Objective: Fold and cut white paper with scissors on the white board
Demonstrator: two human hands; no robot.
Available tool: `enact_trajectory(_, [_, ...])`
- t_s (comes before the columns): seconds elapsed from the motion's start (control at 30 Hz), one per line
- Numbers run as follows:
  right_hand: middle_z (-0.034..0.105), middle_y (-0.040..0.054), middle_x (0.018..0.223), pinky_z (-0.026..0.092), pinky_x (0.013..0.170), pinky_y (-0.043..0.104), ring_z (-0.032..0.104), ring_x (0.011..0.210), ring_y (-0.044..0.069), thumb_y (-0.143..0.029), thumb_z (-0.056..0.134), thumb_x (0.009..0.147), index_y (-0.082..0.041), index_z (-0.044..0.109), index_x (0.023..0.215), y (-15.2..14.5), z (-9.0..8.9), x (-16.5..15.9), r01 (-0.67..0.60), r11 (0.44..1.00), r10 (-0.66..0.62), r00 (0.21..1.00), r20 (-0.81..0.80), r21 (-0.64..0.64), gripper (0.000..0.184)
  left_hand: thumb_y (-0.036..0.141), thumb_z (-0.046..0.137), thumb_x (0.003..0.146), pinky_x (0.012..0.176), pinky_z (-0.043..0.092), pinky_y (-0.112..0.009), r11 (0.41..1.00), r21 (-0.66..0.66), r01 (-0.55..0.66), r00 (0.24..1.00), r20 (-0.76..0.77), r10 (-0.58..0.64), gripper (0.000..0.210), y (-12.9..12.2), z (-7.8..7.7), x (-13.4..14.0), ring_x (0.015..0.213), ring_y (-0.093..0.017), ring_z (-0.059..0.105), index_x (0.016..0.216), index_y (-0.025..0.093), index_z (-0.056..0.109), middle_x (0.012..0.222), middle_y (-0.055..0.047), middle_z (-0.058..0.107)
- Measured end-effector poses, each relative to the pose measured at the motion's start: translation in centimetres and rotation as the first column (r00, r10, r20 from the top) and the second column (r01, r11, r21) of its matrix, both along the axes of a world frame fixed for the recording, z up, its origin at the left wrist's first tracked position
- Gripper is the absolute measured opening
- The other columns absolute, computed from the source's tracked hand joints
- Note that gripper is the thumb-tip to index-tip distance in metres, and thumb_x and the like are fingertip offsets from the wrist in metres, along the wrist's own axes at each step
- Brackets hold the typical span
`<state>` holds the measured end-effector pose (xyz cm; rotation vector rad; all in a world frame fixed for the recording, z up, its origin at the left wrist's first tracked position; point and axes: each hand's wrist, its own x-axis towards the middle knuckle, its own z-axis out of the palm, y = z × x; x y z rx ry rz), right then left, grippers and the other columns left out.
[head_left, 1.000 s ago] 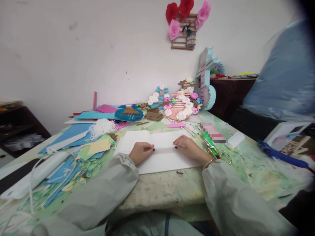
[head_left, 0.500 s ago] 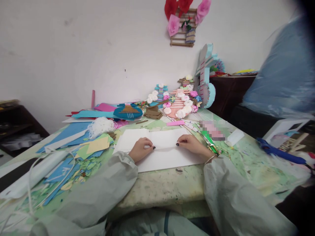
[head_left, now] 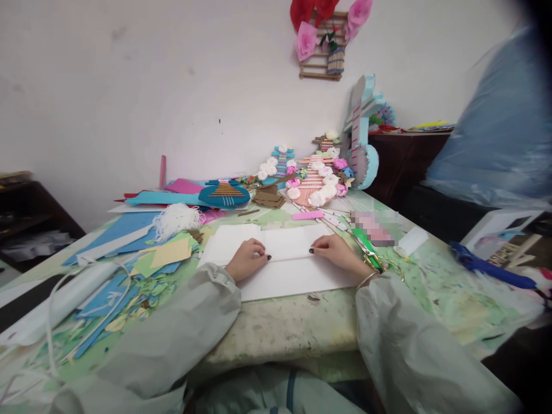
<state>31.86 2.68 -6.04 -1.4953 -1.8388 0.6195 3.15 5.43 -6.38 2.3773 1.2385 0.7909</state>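
Observation:
A piece of white paper lies in front of me, over a larger white sheet at the table's near side. My left hand pinches the near edge of the upper paper, thumb and fingers together. At the other end of that edge, my right hand holds it in the same kind of pinch. The edge between the hands looks slightly raised. More white paper spreads beyond my left hand. Scissors with gold handles lie by my right wrist, on something green.
To the left are paper scraps, a heap of white string and a glue gun's pale cable. Flower-covered crafts stand at the back. A white roll and a blue-handled tool lie to the right.
Both hands keep their pinch on the paper with hardly any movement. The whole view has shifted very slightly.

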Motion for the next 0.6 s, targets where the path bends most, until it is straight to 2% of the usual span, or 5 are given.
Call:
enact_trajectory(0.23, [0.069, 0.0056, 0.075, 0.041, 0.063, 0.024, 0.06, 0.071, 0.017, -0.025, 0.063, 0.066, -0.015, 0.069, 0.069, -0.3, 0.4, -0.8, 0.074, 0.996, -0.079, 0.991, 0.107, 0.05, 0.012, 0.031, 0.058, 0.073, 0.09, 0.042, -0.039, 0.998, -0.016, -0.058, 0.998, -0.003, 0.058, 0.019, -0.1, -0.1, 0.4, 0.094, -0.022, 0.053, 0.062, 0.018, 0.064, 0.096, -0.007, 0.06])
enact_trajectory(0.6, [0.069, 0.0059, 0.073, 0.04, 0.064, 0.025, 0.06, 0.069, 0.017, -0.026, 0.063, 0.067, -0.015, 0.067, 0.067, -0.2, 0.7, -1.2, 0.109, 0.992, -0.119, 0.974, 0.191, 0.064, 0.011, 0.03, 0.061, 0.07, 0.09, 0.042, -0.039, 0.996, -0.03, -0.086, 0.996, 0.01, 0.086, 0.017, -0.1, 0.0, 0.6, 0.093, -0.022, 0.054, 0.058, 0.018, 0.064, 0.095, -0.006, 0.059])
